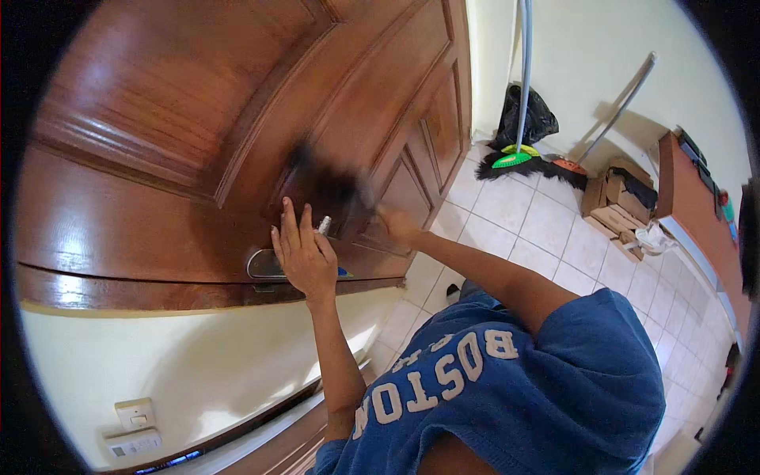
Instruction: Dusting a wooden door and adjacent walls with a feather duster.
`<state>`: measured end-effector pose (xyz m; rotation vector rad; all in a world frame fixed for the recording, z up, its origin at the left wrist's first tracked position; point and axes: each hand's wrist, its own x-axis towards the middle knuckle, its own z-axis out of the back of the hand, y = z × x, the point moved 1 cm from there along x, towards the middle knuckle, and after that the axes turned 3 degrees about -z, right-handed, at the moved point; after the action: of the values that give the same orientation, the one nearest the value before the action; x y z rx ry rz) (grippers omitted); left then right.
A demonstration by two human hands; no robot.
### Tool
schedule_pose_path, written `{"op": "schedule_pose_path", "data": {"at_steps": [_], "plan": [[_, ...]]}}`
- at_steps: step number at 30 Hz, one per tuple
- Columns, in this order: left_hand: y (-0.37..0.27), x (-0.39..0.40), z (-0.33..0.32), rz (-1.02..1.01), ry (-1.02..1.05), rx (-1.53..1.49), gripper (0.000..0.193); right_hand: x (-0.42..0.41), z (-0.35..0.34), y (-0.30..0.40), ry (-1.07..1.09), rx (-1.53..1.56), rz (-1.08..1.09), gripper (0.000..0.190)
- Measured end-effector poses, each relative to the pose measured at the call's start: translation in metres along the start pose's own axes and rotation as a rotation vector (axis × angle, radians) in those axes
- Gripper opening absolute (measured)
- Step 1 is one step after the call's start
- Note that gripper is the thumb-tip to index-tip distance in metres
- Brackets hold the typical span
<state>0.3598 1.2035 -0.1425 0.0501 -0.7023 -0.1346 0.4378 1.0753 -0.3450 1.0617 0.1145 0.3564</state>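
Before me is a brown panelled wooden door (261, 119) with a metal lock plate (265, 264). My left hand (306, 255) lies over this plate, fingers extended and a little apart, with nothing gripped in it. A short silver lever or knob (325, 224) shows beside its thumb. My right hand (401, 228) grips the handle of a black-bristled brush or duster (335, 184), whose head is blurred by motion in front of the door. Whether the bristles touch the wood, I cannot tell.
Brooms with green (512, 160) and orange (570, 165) heads stand by the wall near a black plastic bag (528, 116). Cardboard boxes (620, 193) sit beside a brown-topped table (692, 208). A light switch (135, 414) is on the wall at lower left.
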Motion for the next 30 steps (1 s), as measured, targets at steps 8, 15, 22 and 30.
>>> {"op": "schedule_pose_path", "data": {"at_steps": [8,15,22,30], "plan": [[-0.004,-0.001,0.000,0.025,0.021,-0.138,0.028,0.013,0.039,-0.083,-0.637,0.129,-0.360,0.029],[0.000,-0.001,0.005,0.255,0.171,-0.372,0.028,-0.010,0.136,0.000,-0.329,-0.181,-0.142,0.035],[0.001,0.003,0.005,0.354,0.103,-0.523,0.029,-0.100,0.094,0.103,0.363,-0.304,-0.084,0.040],[0.025,-0.008,0.048,0.446,-0.154,-0.967,0.039,-0.089,0.212,0.218,0.589,-0.337,0.450,0.026]]}}
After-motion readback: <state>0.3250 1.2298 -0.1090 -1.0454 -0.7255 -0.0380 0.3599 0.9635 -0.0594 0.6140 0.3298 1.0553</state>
